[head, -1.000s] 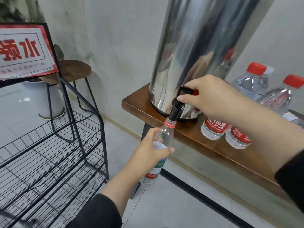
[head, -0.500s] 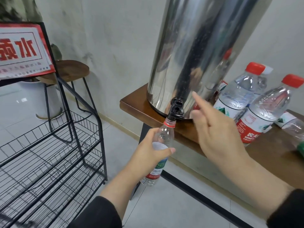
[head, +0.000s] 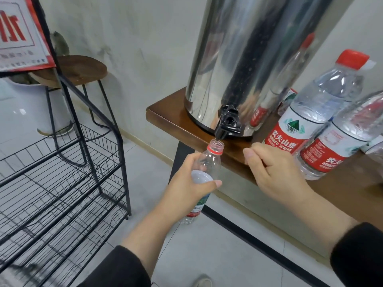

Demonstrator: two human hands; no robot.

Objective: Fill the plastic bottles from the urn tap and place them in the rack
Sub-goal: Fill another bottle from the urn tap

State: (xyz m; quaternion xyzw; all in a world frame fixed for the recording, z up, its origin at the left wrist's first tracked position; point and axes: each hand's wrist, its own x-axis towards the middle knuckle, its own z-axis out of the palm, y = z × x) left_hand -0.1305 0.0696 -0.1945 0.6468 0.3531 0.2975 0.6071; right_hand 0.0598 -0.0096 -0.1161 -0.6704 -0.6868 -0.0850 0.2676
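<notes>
- The bottle (head: 209,162) is uncapped and sits upright, mouth just under the black tap (head: 227,126) of the steel urn (head: 248,59), without touching it as far as can be told.
- The left hand (head: 186,191) grips the bottle round its upper body, fingers and thumb curled about it; a white disc, possibly the cap, shows against the palm.
- The right hand (head: 275,172) hangs loosely curled, holds nothing, and is near the table edge (head: 165,119), off the tap.
- Fill level cannot be read; no stream is visible.
- Handling judgement: thin clear plastic, light when empty, likely to dent under a hard squeeze and spill while open. Once filled it should be heavier and possibly wet-slick.
- Best hold: mid-body at the label, firm but not crushing; cap before moving.
- The wire rack (head: 62,183) stands to the left; capped bottles (head: 306,125) stand beside the urn.
</notes>
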